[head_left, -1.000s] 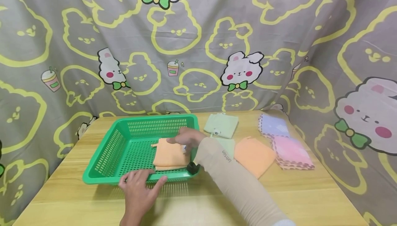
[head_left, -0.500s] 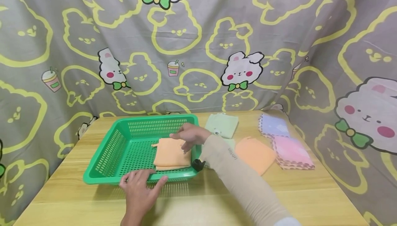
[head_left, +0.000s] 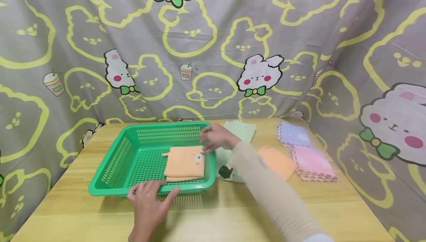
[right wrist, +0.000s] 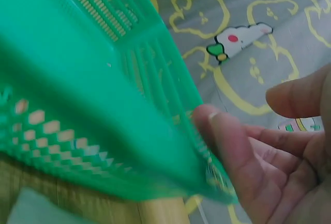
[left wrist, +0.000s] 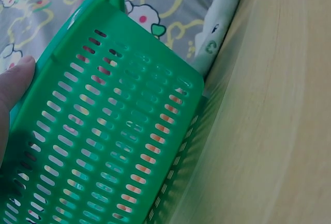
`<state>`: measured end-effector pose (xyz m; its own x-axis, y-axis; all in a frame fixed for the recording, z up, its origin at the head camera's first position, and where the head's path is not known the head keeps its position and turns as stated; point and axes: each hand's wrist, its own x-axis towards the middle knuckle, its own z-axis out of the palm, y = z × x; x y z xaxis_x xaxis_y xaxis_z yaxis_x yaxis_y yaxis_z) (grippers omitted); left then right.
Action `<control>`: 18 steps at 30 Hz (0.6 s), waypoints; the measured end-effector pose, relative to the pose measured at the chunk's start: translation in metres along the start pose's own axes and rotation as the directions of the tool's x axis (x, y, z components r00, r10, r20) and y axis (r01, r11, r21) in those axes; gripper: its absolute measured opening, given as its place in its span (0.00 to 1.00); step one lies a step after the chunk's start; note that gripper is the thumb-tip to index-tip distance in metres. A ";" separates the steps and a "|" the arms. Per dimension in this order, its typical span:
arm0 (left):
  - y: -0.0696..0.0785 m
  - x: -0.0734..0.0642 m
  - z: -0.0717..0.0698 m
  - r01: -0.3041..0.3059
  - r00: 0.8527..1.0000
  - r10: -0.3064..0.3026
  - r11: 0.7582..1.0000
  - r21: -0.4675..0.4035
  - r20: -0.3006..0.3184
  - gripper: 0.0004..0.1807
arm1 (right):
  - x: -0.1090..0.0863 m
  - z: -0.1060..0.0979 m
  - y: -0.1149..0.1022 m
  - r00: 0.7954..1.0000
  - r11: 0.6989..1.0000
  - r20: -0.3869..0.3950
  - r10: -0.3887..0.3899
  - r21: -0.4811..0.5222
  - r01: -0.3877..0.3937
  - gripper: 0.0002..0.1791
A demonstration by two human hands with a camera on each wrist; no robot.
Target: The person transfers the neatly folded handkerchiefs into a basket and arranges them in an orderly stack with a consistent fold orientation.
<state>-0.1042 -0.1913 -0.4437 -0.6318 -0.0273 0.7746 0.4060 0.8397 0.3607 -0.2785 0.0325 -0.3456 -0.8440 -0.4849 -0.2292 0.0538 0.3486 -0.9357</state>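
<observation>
A green plastic basket (head_left: 110, 160) with slotted sides stands on the table, and my left hand (head_left: 149, 203) grips its near rim. In the left wrist view the thumb (left wrist: 19, 81) lies against the rim. A folded orange towel (head_left: 183, 162) with a small embroidered patch and a hanging loop lies at the right side inside the basket. My right hand (head_left: 217, 137) is over the basket's right rim, its fingers parted and holding nothing. Green towels (head_left: 246, 131) lie just right of the basket, partly hidden by that hand and sleeve.
Another orange towel (head_left: 277, 162) lies behind the right forearm. Farther right are a folded blue cloth (head_left: 293, 135) and a pink cloth stack (head_left: 314, 162) with checked edges. A patterned grey curtain (head_left: 199, 98) hangs behind the wooden table (head_left: 213, 220).
My right hand has drawn back to the right from the orange towel in the basket, uncovering its embroidered patch. The left hand has stayed on the near rim.
</observation>
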 end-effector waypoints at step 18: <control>-0.002 0.001 0.000 -0.021 1.000 0.022 1.000 0.009 -0.014 0.35 | -0.014 -0.072 0.034 0.970 0.993 -0.234 0.069 0.111 -0.044 0.23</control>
<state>-0.1055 -0.1928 -0.4437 -0.6137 -0.0167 0.7894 0.4133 0.8451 0.3391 -0.3037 0.1093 -0.3551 -0.9398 -0.2584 -0.2238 0.1495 0.2781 -0.9489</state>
